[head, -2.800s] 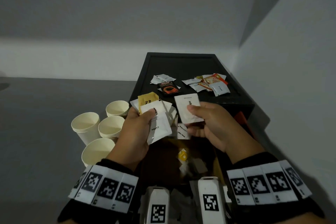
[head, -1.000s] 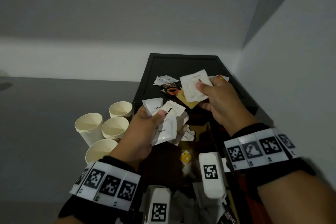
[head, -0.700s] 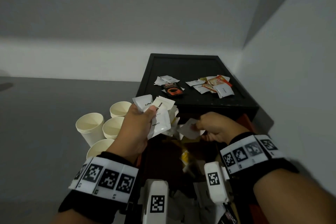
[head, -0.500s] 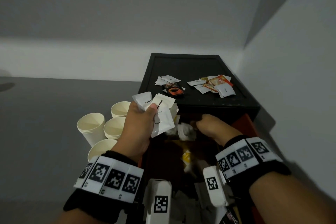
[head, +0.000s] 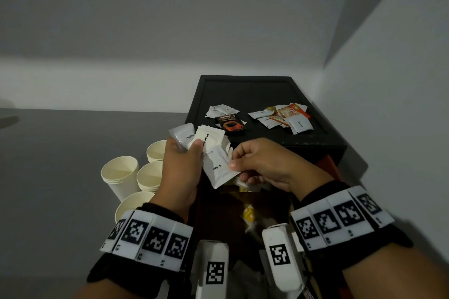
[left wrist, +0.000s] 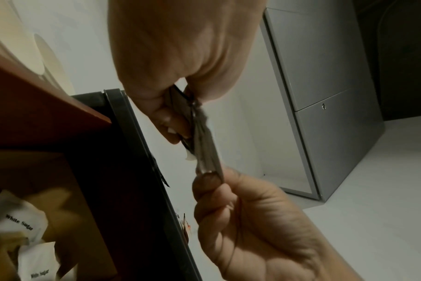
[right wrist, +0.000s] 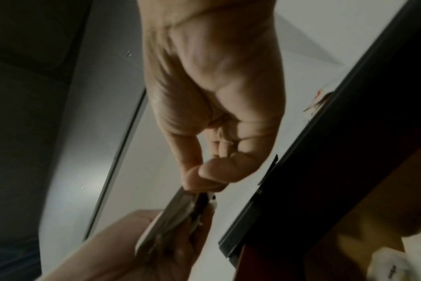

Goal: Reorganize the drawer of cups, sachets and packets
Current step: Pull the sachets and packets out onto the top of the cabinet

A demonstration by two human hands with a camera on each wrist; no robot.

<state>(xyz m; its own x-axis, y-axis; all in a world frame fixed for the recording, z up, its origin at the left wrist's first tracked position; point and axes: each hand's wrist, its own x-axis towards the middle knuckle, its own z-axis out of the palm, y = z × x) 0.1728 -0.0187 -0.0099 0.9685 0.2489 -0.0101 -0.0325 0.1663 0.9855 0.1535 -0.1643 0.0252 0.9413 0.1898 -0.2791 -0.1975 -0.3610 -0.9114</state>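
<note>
On the far left, four stacks of paper cups (head: 120, 175) stand on the grey floor, just beside the open drawer (head: 245, 204). Next to them, the left hand (head: 181, 172) grips a fan of white sachets (head: 206, 150), with the thumb pressed on top; some are printed "Coffee" and one "White Sugar". To the right, the right hand (head: 262, 167) pinches the lower edge of the same fan between thumb and forefinger; the wrist views show both hands closed on the thin bundle from opposite ends.

I judge that the step in hand is sorting: the sachets are collected from the drawer and separated by kind. The next move probably calls for pulling one sachet out of the fan without loosening the others, and then putting it with its kind.

Behind the hands, the black cabinet top (head: 245, 90) carries two small groups: white sachets with a dark coffee packet (head: 230, 124) on the left, and white and orange packets (head: 284, 116) on the right. Inside the drawer, more sachets lie loose, among them a yellow one (head: 249, 213). The drawer is dark and the wrists partly cover it, so what remains there is hard to count.
</note>
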